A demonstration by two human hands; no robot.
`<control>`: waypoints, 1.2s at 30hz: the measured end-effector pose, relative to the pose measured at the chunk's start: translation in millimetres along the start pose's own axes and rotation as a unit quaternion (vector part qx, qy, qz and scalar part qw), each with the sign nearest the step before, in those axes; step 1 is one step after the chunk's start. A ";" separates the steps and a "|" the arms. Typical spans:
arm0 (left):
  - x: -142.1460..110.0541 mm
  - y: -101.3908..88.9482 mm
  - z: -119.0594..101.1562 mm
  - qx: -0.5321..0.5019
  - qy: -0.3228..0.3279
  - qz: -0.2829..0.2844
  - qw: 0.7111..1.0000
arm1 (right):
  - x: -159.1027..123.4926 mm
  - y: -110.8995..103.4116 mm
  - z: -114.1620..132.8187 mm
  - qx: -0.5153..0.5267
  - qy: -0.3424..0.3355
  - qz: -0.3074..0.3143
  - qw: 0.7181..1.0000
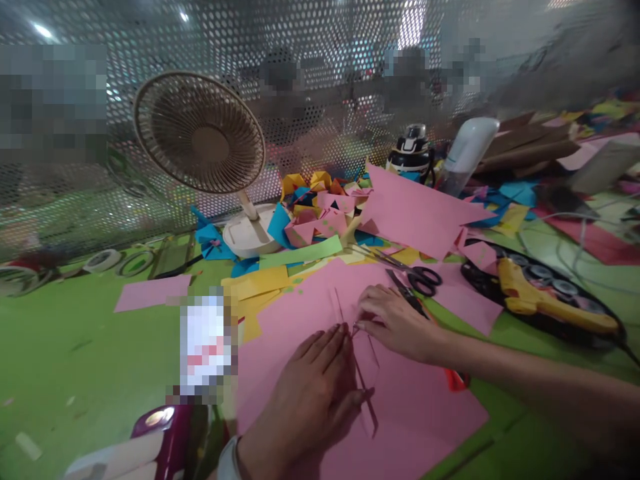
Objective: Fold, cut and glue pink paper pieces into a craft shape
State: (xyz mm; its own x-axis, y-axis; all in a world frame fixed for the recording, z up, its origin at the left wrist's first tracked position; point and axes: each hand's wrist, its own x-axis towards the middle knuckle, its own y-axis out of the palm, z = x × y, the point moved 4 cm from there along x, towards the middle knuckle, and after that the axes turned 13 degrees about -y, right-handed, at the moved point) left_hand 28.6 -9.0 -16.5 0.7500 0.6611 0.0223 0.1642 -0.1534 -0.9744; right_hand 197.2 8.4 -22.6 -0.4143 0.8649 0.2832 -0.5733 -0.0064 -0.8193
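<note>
Flanking green surface (75,347): runs along my left side, small scraps on it; judged the roomier way for sliding the work.
Purple object (175,433): at the near left, apart from my sheet; my left elbow would want care beside it.
Yellow papers (263,283): meet the sheet's upper left edge; shifting that way would likely disturb them.
Left hand (315,380): fingers extended, palm down, grasping nothing that I see; laid across the pink sheet (425,427), in front of me on the surface.
Narrow strip (373,419): lies between my hands, on the sheet; fold or loose piece, cannot tell. Best handled with even pressure and small finger movements.
Right hand (393,317): fingers bunched near the strip's upper part; whether they grip paper, cannot tell. A light touch should avoid stray creases.
Black-handled scissors (425,280): just beyond the right hand; little margin there.
Sheet's right corner: reaches past my forearm onto green.
Yellow glue gun (540,300): rests on a black tray (483,283), limiting rightward swing.
</note>
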 end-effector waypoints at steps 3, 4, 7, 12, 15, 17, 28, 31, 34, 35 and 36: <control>0.0 1.3 0.1 0.004 0.002 0.004 1.000 | -0.1 0.2 -4.2 0.036 0.014 -0.009 0.999; 0.1 1.9 0.2 0.007 0.001 0.006 1.000 | 0.1 0.3 -6.0 0.051 0.018 -0.011 0.998; 0.5 3.2 0.3 0.014 0.003 0.013 1.000 | 1.1 1.7 -9.1 0.077 0.022 -0.012 0.997; 0.8 4.0 0.8 0.009 0.006 0.008 1.000 | 0.3 4.4 -7.9 0.039 0.040 -0.021 0.998; 0.3 4.5 0.8 0.010 0.007 0.012 1.000 | -1.2 5.2 -6.1 0.035 0.049 -0.020 0.998; 0.1 4.7 0.8 0.016 0.005 0.015 1.000 | -1.8 5.0 -5.8 0.038 0.054 -0.019 0.998; 0.7 5.1 0.5 0.041 0.015 -0.004 0.999 | 0.2 3.6 -5.4 0.054 0.066 -0.004 0.996; 0.5 6.5 0.9 0.049 0.016 0.000 0.999 | 0.3 4.6 -5.6 0.048 0.068 -0.001 0.997; -0.1 6.8 0.5 0.052 0.017 0.004 0.998 | 0.0 5.8 -6.8 0.038 0.072 -0.008 0.997; -0.3 6.6 0.3 0.052 0.016 0.005 0.999 | -0.3 6.1 -7.2 0.037 0.074 -0.012 0.997; -0.5 6.3 0.1 0.051 0.014 0.005 0.999 | -0.6 6.2 -7.7 0.036 0.076 -0.017 0.996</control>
State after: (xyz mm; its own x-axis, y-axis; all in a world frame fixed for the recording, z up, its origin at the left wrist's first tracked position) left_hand 29.2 -10.2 -22.7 0.7688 0.6392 0.0177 0.0919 -0.0831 -0.9923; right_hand 199.3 11.8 -31.7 -0.2859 0.9310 0.2268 -0.6370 -0.0078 -0.7708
